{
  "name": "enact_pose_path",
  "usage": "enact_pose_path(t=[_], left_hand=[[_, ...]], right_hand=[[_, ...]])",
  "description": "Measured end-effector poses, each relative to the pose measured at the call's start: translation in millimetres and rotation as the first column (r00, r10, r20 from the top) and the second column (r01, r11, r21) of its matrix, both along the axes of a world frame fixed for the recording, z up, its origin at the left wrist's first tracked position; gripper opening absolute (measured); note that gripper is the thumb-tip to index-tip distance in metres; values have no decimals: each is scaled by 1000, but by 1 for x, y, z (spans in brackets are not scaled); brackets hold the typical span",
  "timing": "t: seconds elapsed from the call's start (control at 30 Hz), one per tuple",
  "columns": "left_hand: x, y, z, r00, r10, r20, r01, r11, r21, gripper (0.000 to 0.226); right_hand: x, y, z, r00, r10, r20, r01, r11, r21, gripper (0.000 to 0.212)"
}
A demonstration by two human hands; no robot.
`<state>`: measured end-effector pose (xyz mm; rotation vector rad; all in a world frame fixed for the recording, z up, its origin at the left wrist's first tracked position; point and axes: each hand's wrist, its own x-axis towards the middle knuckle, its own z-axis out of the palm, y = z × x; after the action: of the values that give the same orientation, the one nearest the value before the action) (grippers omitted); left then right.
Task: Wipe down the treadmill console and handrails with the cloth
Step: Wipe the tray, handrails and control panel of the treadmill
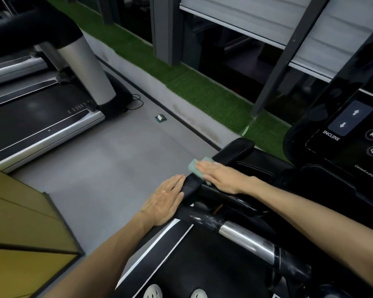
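Wipe-down, seemingly mid-task: green cloth (196, 168) at frame centre, pressed under flat right hand (223, 178) on black handrail (233, 152); left hand (166, 201), fingers straight, empty, bracing rail at 7 o'clock; console (351, 134), 3 o'clock, likely outstanding.

Floor (116, 160), grey: carried near treadmill (202, 267), 2nd treadmill (41, 110) w/ black cable (138, 102), small sq. box (160, 118).

Light: dim and even indoors; we see only soft shadows. Glare: pale sheen on the chrome handrail (246, 239) and the glossy console (342, 147). Focus: we find slight softness throughout, console print smeared at the right edge. Distortion: window frames (281, 59) lean and bow.
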<state>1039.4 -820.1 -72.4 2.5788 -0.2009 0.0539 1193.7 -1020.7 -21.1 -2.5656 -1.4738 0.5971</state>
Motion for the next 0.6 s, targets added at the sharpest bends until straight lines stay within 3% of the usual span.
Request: enact_pose_path(t=[0.1, 0.2, 0.3, 0.43, 0.6], left_hand=[[0, 1, -1, 1000, 7, -14, -7, 1000, 14, 69], [0, 0, -1, 1000, 5, -26, -5, 1000, 20, 67], [1, 0, -1, 1000, -3, -30, 3, 1000, 14, 71], [3, -2, 0, 999, -1, -49, 0, 1000, -4, 73], [2, -2, 3, 998, -3, -69, 3, 1000, -9, 78]], right_hand=[[47, -18, 1, 979, -202, 4, 202, 979, -29, 47], [90, -40, 6, 876, -481, 38, 483, 872, -81, 45], [104, -44, 0, 801, -592, 87, 598, 795, -102, 42], [71, -31, 2, 864, -499, 64, 502, 865, -32, 53], [-12, 3, -2, 997, -79, 8, 80, 997, -10, 50]])
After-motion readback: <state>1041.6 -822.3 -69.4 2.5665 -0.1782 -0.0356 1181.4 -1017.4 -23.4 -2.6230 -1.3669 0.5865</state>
